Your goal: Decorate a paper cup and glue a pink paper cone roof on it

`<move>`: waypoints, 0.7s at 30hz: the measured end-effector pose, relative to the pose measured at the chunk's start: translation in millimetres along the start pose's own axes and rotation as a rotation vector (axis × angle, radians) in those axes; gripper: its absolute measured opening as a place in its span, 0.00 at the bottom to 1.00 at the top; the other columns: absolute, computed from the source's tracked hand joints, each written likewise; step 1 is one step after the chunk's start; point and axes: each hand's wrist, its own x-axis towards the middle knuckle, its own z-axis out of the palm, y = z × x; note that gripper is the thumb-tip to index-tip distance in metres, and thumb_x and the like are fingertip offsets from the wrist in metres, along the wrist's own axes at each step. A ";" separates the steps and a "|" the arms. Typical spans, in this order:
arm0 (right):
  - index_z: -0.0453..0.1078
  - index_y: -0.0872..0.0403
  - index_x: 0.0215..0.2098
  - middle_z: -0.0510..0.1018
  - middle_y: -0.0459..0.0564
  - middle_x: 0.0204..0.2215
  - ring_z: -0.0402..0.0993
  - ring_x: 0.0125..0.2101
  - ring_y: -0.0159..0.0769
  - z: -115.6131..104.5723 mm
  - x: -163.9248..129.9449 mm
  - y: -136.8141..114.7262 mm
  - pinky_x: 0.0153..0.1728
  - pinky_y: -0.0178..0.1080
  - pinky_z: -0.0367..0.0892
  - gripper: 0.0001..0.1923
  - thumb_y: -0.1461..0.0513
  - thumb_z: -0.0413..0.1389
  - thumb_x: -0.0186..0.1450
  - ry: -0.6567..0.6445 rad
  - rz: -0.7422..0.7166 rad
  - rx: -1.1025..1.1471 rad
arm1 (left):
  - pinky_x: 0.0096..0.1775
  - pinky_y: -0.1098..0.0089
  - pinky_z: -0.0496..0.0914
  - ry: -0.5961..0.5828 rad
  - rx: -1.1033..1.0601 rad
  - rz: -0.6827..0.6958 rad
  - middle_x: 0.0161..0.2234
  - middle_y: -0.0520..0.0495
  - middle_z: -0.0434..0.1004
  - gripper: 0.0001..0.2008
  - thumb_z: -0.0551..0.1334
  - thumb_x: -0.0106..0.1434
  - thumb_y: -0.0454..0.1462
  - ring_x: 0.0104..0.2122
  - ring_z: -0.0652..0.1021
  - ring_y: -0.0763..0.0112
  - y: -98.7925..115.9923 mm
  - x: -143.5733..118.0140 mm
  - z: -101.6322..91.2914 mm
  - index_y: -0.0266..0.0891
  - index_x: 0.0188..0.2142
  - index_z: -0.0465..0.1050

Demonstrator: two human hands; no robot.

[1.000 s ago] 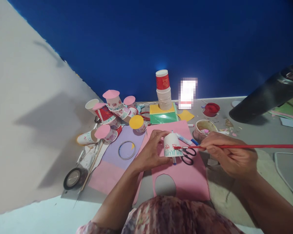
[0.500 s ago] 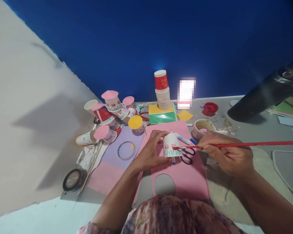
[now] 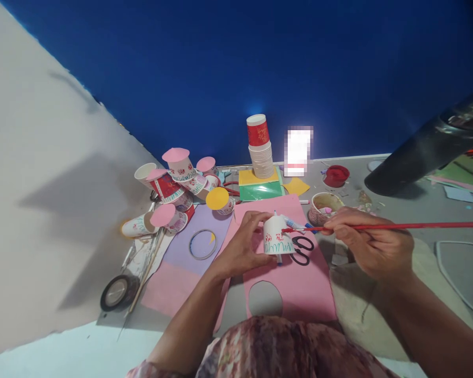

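My left hand (image 3: 242, 242) steadies an upside-down white paper cup (image 3: 276, 235) with green strokes near its rim and small red marks on its side. The cup stands on a pink paper sheet (image 3: 299, 283) that has an oval hole cut out. My right hand (image 3: 368, 241) grips a long red paintbrush (image 3: 398, 226); its tip touches the cup's upper right side. Black scissors (image 3: 301, 249) lie on the sheet just right of the cup, and a blue-capped tube (image 3: 297, 224) lies behind it.
A heap of decorated cups with pink and yellow lids (image 3: 181, 184) sits at the left. A stack of cups (image 3: 260, 147) stands on yellow and green paper by the blue wall. Also here: a small bowl (image 3: 325, 206), red lid (image 3: 336, 175), tape roll (image 3: 116, 292), metal ring (image 3: 202, 243).
The brush tip has risen from the cup's lower rim to its upper right side. My right hand lifted slightly with it. The left hand keeps its hold.
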 end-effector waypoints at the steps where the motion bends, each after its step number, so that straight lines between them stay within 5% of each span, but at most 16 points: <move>1: 0.80 0.48 0.38 0.86 0.44 0.31 0.84 0.32 0.38 0.5 0.4 -0.4 0.45 0.43 0.79 0.12 0.71 0.60 0.66 -0.009 0.001 0.007 | 0.61 0.49 0.71 -0.005 -0.003 0.002 0.60 0.42 0.66 0.39 0.76 0.55 0.38 0.62 0.70 0.51 0.0 -0.2 0.1 0.51 0.63 0.65; 21: 0.80 0.49 0.39 0.86 0.45 0.30 0.83 0.30 0.39 1.5 2.1 -2.2 0.37 0.42 0.78 0.11 0.71 0.60 0.67 -0.020 -0.009 0.003 | 0.62 0.49 0.71 -0.016 -0.006 0.009 0.61 0.41 0.65 0.40 0.77 0.55 0.39 0.63 0.70 0.51 -1.1 -1.3 -0.4 0.52 0.64 0.64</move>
